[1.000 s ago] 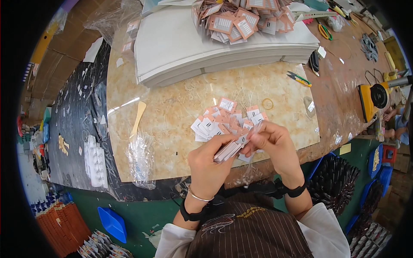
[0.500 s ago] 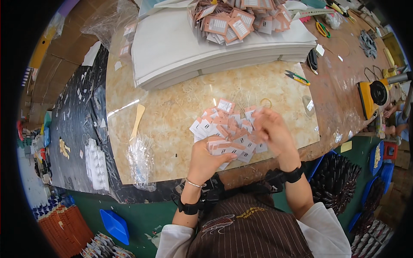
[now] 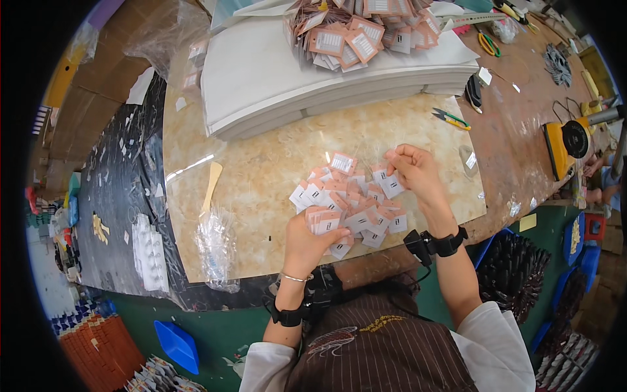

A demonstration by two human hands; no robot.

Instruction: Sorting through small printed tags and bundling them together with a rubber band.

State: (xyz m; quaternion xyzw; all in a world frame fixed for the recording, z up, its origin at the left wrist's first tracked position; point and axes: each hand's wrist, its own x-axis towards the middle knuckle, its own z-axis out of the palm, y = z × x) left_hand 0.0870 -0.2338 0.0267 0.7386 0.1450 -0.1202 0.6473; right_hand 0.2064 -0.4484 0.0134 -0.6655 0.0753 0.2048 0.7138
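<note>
Clock centred on the loose tags [image 3: 359, 221], peach and white, heaped on the marbled board [image 3: 251, 163].
Left hand [image 3: 305, 245], eight o'clock: grasping a fanned stack of tags [image 3: 324, 221] beneath the thumb.
Right hand [image 3: 418, 173], two o'clock: fingertips pinched above one tag [image 3: 392, 185] (whether gripping it, cannot tell).
Risks, judged: stack spilling, should the thumb slacken; tags dragging together, if overlapping edges catch.
Containers: clear plastic bag [image 3: 219, 248], eight o'clock, contents indistinct; blue tray [image 3: 484, 249], four o'clock, dark glossy pieces [image 3: 513, 277].
</note>
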